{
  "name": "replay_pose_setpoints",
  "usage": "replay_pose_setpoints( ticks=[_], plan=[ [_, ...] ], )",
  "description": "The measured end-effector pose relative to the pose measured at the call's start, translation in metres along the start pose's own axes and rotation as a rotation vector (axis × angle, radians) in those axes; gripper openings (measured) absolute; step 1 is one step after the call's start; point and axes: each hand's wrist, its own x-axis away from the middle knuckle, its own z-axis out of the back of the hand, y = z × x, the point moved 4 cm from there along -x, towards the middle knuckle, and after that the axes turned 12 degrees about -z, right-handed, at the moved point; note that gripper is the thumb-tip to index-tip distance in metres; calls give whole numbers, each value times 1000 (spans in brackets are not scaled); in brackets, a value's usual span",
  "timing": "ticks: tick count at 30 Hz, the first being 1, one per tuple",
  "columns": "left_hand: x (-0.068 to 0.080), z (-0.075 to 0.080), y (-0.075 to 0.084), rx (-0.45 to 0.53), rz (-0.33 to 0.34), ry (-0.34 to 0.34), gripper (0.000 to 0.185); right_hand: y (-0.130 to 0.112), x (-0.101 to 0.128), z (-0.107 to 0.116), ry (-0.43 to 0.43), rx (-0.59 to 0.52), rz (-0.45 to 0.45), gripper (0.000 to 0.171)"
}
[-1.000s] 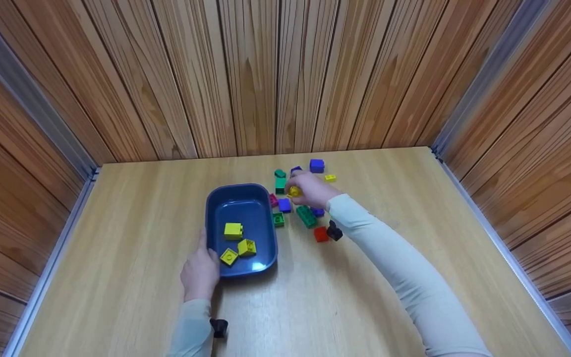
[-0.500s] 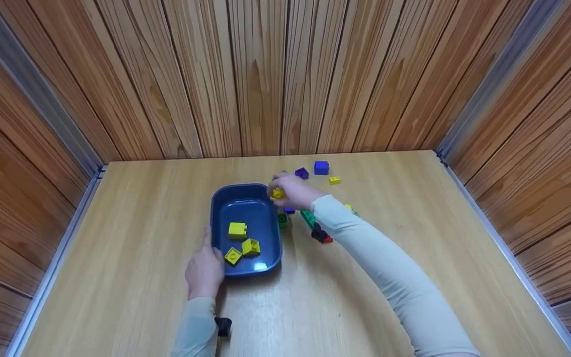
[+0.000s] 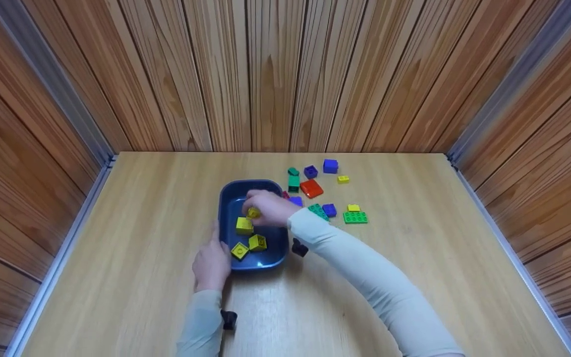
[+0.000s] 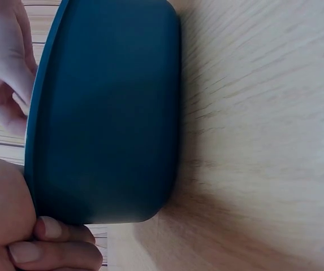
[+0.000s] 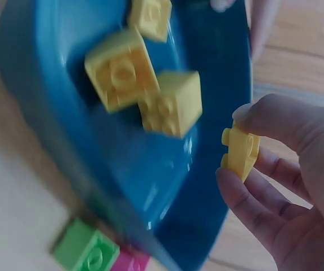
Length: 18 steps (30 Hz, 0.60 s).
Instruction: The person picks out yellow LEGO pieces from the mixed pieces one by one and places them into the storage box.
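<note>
A dark blue tray (image 3: 274, 258) holds three yellow bricks, the nearest being a square one (image 3: 240, 251) with a blockier brick (image 3: 257, 242) beside it. Over the tray's far part, my right hand (image 3: 269, 207) pinches another yellow brick (image 5: 242, 149) between thumb and fingertips, studs toward the tray wall in the right wrist view. My left hand (image 3: 211, 263) grips the near left rim, its index finger lying along the outer side. The left wrist view shows curled fingers (image 4: 57, 251) against the tray's outer wall.
Loose bricks lie right of the tray: a red one (image 3: 311, 188), a purple one (image 3: 330, 166), a small yellow one (image 3: 343, 179), a flat green one (image 3: 355, 217) and several others. Wood-patterned walls (image 3: 275, 74) enclose the table (image 3: 142, 223) at back and sides.
My right hand has carried the yellow brick leftward from among the loose bricks to over the tray, uncovering the red brick. My left hand keeps its place at the tray's rim.
</note>
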Motion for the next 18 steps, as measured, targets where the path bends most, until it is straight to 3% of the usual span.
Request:
replay_pose_setpoints(
  ticks=[7, 18],
  plan=[
    [0, 1, 1, -40, -34, 19, 64, -18, -3, -21, -37, 23, 71, 25],
    [0, 4, 1, -46, -38, 6, 62, -32, -6, -35, -90, 24, 21, 28]
  ],
)
